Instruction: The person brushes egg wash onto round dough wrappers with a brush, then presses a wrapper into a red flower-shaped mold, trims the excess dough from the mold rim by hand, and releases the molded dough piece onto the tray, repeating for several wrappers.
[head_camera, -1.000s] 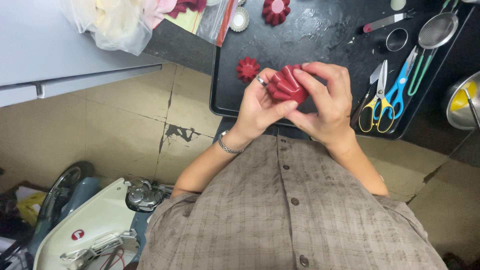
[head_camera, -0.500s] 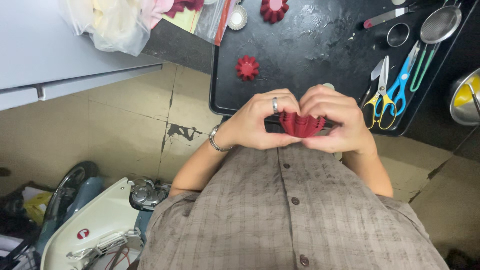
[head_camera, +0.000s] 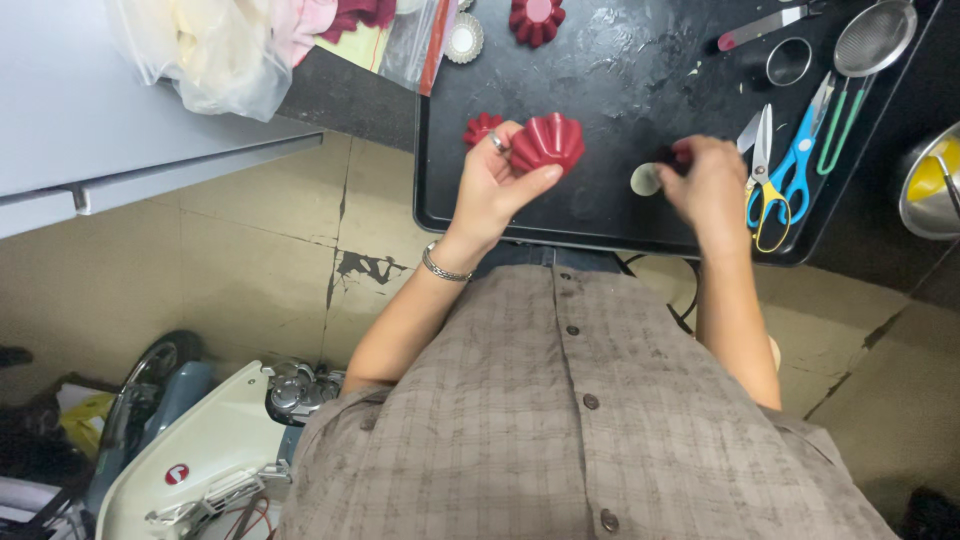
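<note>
My left hand (head_camera: 495, 188) holds a red fluted silicone mould (head_camera: 546, 143) upside down above the black tray (head_camera: 600, 232). My right hand (head_camera: 706, 185) has reached to the right and its fingertips touch a small pale round disc of dough (head_camera: 645, 179) lying on the tray. Whether the fingers have gripped the disc I cannot tell. A second red mould (head_camera: 481, 129) sits on the tray just behind my left hand. A third red mould (head_camera: 536, 19) with a pale centre stands at the tray's far edge.
Blue and yellow-handled scissors (head_camera: 780, 170), a small strainer (head_camera: 872, 42), a metal ring cutter (head_camera: 789, 61) and a knife (head_camera: 760, 27) lie at the tray's right. A metal bowl (head_camera: 930, 185) stands further right. Plastic bags (head_camera: 220, 50) sit on the grey counter at left. A scooter (head_camera: 190, 450) stands below.
Both hands held the red mould close to my body. Now the left hand alone holds it, raised over the tray, and the right hand has let go and moved right to the dough disc.
</note>
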